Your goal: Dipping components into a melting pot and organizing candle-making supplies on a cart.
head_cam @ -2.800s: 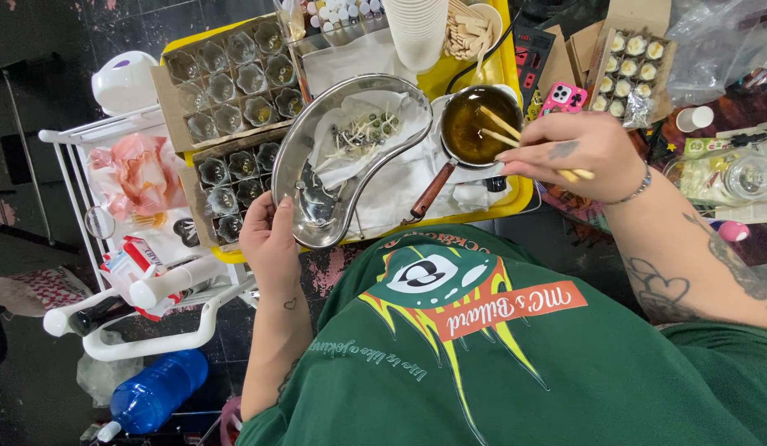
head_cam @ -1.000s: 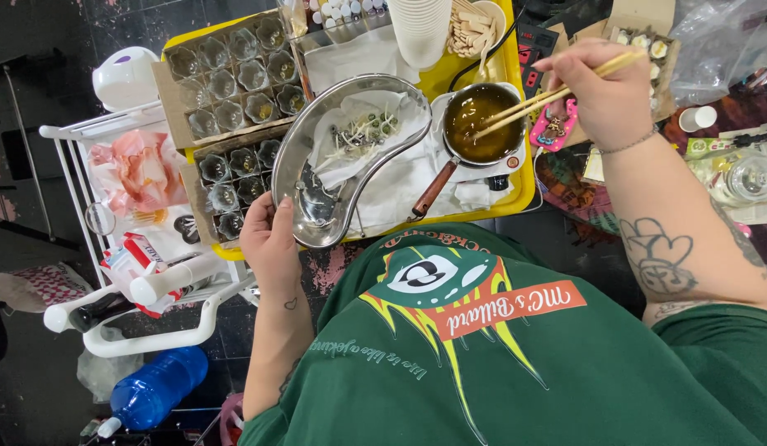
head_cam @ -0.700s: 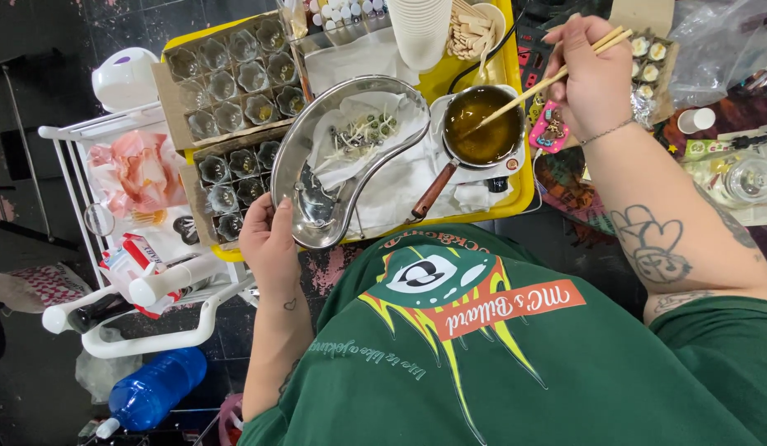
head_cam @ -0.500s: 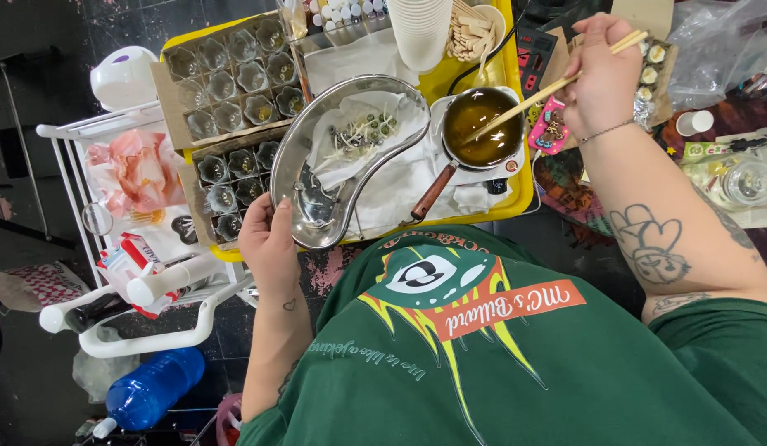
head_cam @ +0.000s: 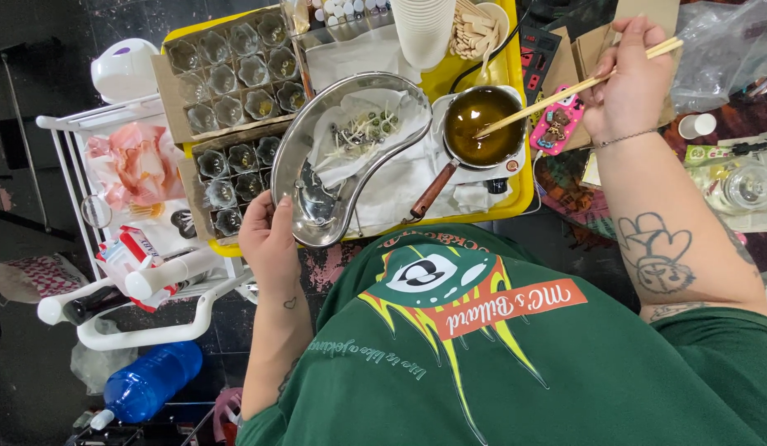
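Head view: chopsticks (head_cam: 577, 85) dipping into the little pan of amber liquid (head_cam: 482, 124), left hand (head_cam: 270, 239) steadying the steel kidney dish (head_cam: 338, 157).

Compared with a few seconds back, the right hand (head_cam: 635, 78) has swung up and away to the far right and now sits above the pink phone (head_cam: 557, 128), fingers pinched around the chopsticks so only the tips reach into the pan, which hasn't shifted on the white cloth on the yellow tray (head_cam: 520, 194). So to me it reads like stirring or fishing from a longer angle, not lifting anything out yet. Left hand hasn't budged, thumb curled over the dish's near rim, gripping it. Boxes of small glass cups (head_cam: 235, 66) sit just left of the dish.
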